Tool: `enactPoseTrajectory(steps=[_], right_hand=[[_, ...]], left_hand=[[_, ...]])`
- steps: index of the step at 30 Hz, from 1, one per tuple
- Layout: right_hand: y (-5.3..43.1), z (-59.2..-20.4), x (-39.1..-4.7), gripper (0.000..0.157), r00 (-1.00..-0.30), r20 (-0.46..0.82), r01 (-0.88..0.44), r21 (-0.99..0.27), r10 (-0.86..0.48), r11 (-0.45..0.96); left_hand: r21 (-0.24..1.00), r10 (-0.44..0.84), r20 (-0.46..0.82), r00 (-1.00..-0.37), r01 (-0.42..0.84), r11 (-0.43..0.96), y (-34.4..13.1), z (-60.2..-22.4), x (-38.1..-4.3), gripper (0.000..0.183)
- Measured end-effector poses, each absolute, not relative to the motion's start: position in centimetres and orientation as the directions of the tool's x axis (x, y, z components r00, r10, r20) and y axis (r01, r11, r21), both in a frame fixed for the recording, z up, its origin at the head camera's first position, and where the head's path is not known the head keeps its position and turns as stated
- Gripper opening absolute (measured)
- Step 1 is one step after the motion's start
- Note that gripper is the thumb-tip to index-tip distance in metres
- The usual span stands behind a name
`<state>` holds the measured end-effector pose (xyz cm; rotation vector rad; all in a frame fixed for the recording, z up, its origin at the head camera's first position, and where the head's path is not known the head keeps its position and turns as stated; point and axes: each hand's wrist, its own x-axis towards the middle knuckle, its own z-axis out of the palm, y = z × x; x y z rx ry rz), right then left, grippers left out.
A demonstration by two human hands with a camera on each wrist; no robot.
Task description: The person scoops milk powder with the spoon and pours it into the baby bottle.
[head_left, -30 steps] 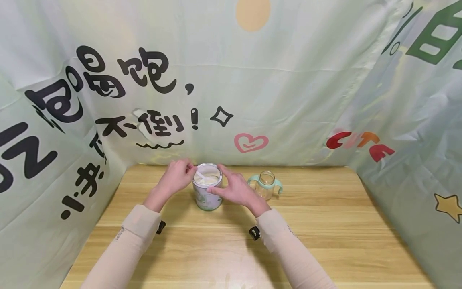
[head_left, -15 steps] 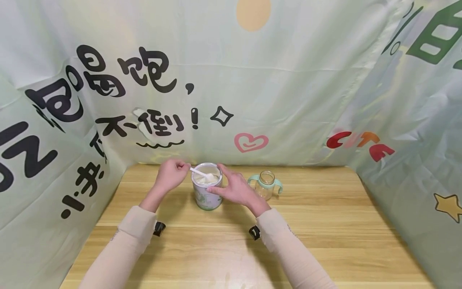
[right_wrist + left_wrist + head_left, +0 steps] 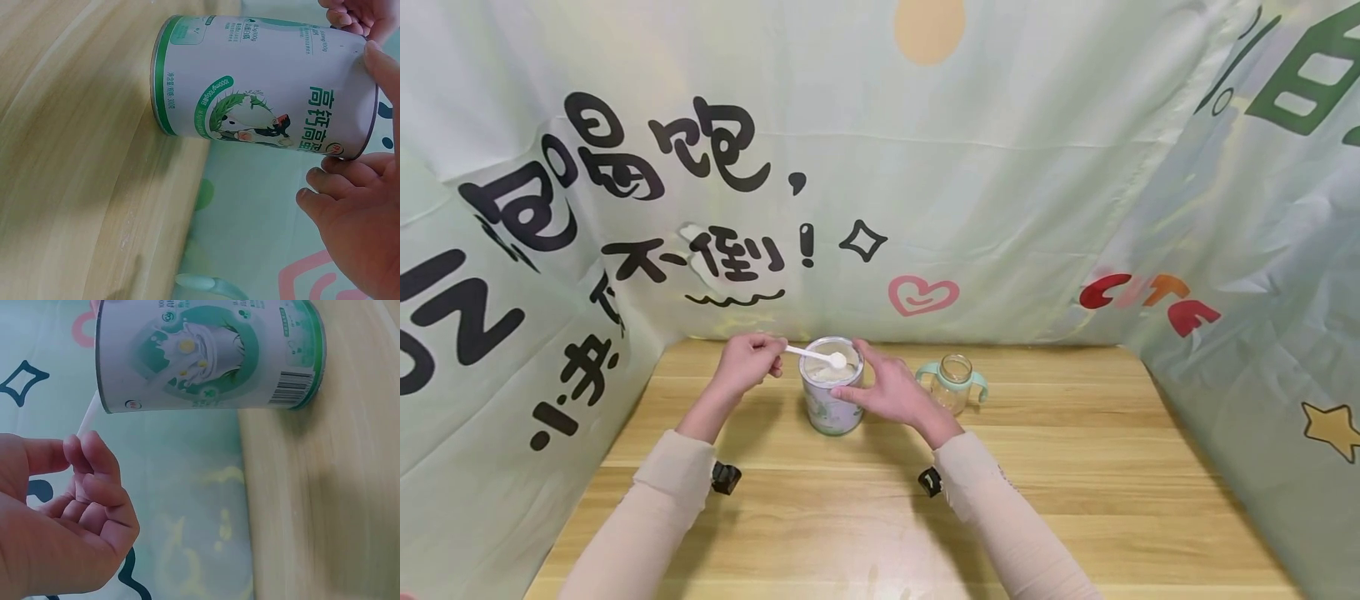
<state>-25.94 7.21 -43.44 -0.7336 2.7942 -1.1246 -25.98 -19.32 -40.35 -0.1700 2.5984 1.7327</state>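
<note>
A white and green milk powder can [image 3: 833, 410] stands upright and uncovered on the table, with pale powder inside. Thumb and fingertips of my left hand [image 3: 747, 363] pinch the handle end of a white scoop [image 3: 808, 354], left of the can. The scoop's bowl, heaped with powder, is over the can's mouth. My right hand [image 3: 891, 388] holds the can near its rim, thumb in front and fingers round the right side. In the left wrist view, most of the scoop is hidden behind the can. Just right of my right hand is a baby bottle [image 3: 953, 385] without a lid.
The bottle has mint green handles, one partly behind my right wrist. A printed cloth backdrop [image 3: 1000, 208] rises along the back and sides of the wooden table [image 3: 1075, 467]. Black wrist cameras hang under both sleeves.
My left hand has drawn left, and the scoop has risen out of the powder, its bowl now full and in sight. My right hand and the can have hardly moved.
</note>
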Motion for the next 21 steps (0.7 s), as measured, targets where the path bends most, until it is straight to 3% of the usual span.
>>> enactPoseTrajectory(steps=[21], right_hand=[[7.7, -42.8, -26.0, 0.097, -0.896, 0.142, -0.405, -0.650, -0.421, 0.643]], left_hand=[[0.948, -0.090, -0.067, -0.994, -0.092, 0.306, -19.0, -38.4, -25.4, 0.028]])
